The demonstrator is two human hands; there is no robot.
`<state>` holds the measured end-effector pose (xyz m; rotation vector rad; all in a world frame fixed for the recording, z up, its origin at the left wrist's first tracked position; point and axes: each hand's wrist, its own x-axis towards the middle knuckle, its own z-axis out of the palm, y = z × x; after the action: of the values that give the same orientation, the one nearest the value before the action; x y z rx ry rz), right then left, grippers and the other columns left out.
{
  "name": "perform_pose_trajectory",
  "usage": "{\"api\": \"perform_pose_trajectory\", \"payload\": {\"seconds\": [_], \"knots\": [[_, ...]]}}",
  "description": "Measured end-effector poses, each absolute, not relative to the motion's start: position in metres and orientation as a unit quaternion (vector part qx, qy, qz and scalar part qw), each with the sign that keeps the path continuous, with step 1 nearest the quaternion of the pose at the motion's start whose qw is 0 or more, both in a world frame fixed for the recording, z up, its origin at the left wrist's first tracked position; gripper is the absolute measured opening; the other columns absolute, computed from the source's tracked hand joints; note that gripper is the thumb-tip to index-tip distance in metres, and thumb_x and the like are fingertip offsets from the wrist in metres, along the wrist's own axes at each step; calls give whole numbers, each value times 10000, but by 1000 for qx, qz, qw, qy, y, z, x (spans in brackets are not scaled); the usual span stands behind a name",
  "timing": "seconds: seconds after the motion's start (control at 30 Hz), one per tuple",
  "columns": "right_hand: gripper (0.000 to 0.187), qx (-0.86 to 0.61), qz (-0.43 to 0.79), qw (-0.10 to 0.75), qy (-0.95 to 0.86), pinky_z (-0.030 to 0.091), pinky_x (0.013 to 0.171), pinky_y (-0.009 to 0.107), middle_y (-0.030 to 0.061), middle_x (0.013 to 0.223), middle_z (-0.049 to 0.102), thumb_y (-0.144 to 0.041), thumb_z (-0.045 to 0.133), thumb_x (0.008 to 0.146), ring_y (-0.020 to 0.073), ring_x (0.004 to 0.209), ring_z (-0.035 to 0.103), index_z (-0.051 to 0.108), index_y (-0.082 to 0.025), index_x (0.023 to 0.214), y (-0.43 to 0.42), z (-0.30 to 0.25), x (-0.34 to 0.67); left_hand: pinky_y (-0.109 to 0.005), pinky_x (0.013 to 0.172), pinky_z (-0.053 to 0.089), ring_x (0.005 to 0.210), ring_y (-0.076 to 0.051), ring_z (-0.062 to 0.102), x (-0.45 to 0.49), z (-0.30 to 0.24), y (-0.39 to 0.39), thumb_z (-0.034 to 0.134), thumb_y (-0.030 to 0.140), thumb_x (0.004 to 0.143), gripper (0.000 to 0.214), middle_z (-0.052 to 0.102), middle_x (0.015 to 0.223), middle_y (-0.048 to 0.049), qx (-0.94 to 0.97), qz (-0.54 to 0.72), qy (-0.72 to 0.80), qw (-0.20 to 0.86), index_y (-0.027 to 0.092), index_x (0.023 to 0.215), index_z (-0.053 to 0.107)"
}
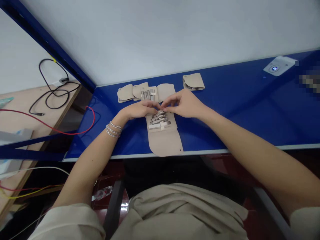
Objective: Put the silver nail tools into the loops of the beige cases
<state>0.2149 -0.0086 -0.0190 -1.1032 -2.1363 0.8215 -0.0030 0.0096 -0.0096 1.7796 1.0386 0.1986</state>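
An open beige manicure case [165,143] lies on the blue table in front of me, its flap toward the table's front edge. Metal nail clippers [159,118] and a flat silver tool [154,126] sit in it, held by straps. My left hand [138,110] is closed at the case's upper left edge, thumb along it. From the right, my right hand [187,104] reaches to the same upper end, thumb and forefinger pinched close to the left fingertips. Whatever lies between those fingertips is hidden.
Behind my hands lie closed beige cases [125,93] and another opened case [166,91] with tools. One more closed case [193,81] lies farther right. A white device [281,65] with a lit round spot stands at the far right. Cables [56,90] trail over a wooden table at left.
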Motion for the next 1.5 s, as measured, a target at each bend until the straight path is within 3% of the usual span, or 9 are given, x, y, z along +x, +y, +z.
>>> {"api": "perform_pose_trajectory", "payload": {"seconds": [0.37, 0.63, 0.83, 1.03, 1.23, 1.5], "knots": [[201, -433, 305, 295, -795, 435, 605, 276, 33, 721, 735, -308, 758, 692, 140, 611, 589, 816, -185, 840, -10, -24, 209, -237, 627, 376, 666, -117, 495, -5, -15, 13, 618, 306, 795, 276, 619, 762, -8, 747, 84, 427, 503, 142, 997, 710], [220, -401, 315, 298, -807, 462, 650, 281, 63, 828, 761, -289, 738, 716, 161, 700, 641, 801, -166, 887, -13, -19, 211, -246, 702, 419, 751, -136, 542, -4, -14, 13, 585, 305, 816, 295, 666, 856, -11, 766, 84, 420, 478, 152, 1031, 718], [202, -320, 400, 136, -848, 438, 619, 253, 25, 741, 734, -287, 722, 706, 152, 678, 642, 791, -187, 868, -15, -5, 222, -241, 680, 452, 702, -126, 571, 0, -12, 10, 554, 260, 806, 283, 681, 813, -16, 763, 92, 424, 480, 135, 1002, 715], [268, -315, 387, 25, -866, 372, 574, 253, -34, 635, 613, -241, 738, 660, 114, 566, 523, 739, -199, 925, -7, -4, 234, -252, 636, 483, 679, -140, 611, -1, -20, 14, 557, 260, 789, 256, 704, 811, -48, 749, 122, 445, 474, 130, 953, 704], [247, -311, 347, 30, -884, 313, 568, 247, -57, 610, 495, -304, 799, 634, 92, 557, 452, 688, -188, 822, -8, -7, 230, -237, 516, 409, 575, -133, 566, -5, -24, 18, 553, 269, 797, 252, 668, 702, -44, 756, 140, 465, 438, 130, 938, 709], [307, -271, 408, 108, -865, 331, 583, 247, -60, 595, 488, -349, 717, 762, 81, 534, 407, 736, -196, 1028, -15, -4, 228, -235, 420, 251, 403, -82, 335, -5, -18, 16, 550, 223, 784, 207, 492, 486, 30, 743, 159, 500, 415, 147, 916, 691]]}}
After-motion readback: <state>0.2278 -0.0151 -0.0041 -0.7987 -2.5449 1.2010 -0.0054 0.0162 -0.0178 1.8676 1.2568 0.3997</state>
